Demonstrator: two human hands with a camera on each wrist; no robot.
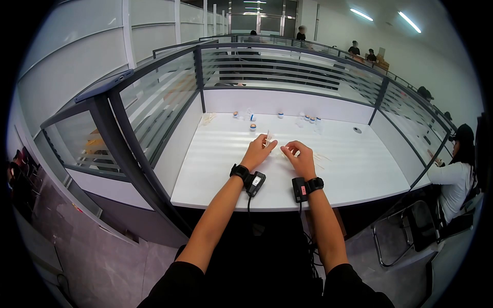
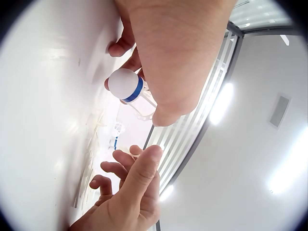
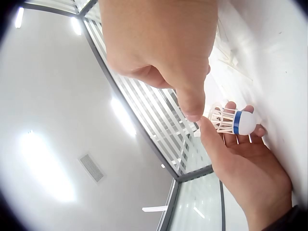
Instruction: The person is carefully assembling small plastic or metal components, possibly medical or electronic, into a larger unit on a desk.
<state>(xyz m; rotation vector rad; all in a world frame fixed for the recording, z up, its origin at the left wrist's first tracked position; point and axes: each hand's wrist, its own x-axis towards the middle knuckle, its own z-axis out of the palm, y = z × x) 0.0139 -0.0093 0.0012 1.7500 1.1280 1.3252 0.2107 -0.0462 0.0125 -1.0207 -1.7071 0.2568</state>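
Shuttlecock [image 3: 237, 122] right of centre in right wrist frame, in left hand's [image 3: 252, 171] hold; cork rightward, skirt facing right hand [image 3: 163, 43], fingertips narrow, cannot tell if gripping.

Dark phone [image 1: 105, 84] atop the grey-framed glass partition [image 1: 199, 72]

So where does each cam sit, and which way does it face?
Head: on the head, forward and down at the desk; left hand, right hand, forearms show.
Left wrist: on that wrist, past its hand to the other; both show.
Right wrist: same, mirrored; both hands show.
Shared: both wrist views catch shuttlecock and ceiling.
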